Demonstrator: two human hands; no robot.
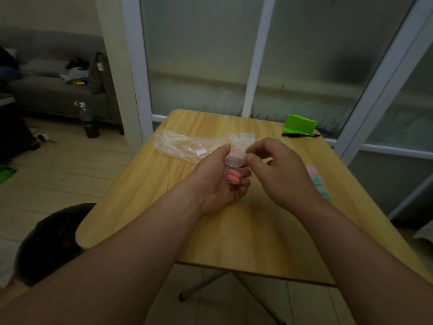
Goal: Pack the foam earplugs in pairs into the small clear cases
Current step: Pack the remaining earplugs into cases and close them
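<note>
Farthest left, on the floor beside the table (234,235), stands a dark round stool (54,240), with a bottle (87,120) further back near a grey sofa (54,90); on the tabletop a crumpled clear plastic bag (182,144) lies at the far left side. Next comes the left hand (215,186), palm up above the middle of the table; its fingers are curled under and round a small clear case (234,178), and its thumb reaches up along the left edge of the hinged lid (234,160), which stands open. Two orange foam earplugs (233,177) lie side by side in the case's lower half. Just right of it, the right hand (278,170) has its fingers loosely bent; thumb and forefinger come together at the right edge of the lid and pinch it, while the other fingers hold nothing. Behind the hands a few empty clear cases (243,139) sit on the table, partly hidden by the fingers; to the right, beyond the right wrist, closed cases with pastel contents (316,181) lie in a row near the table's edge. At the far right corner rest a black marker (301,135) and, just behind it, a bright green object (301,124).
</note>
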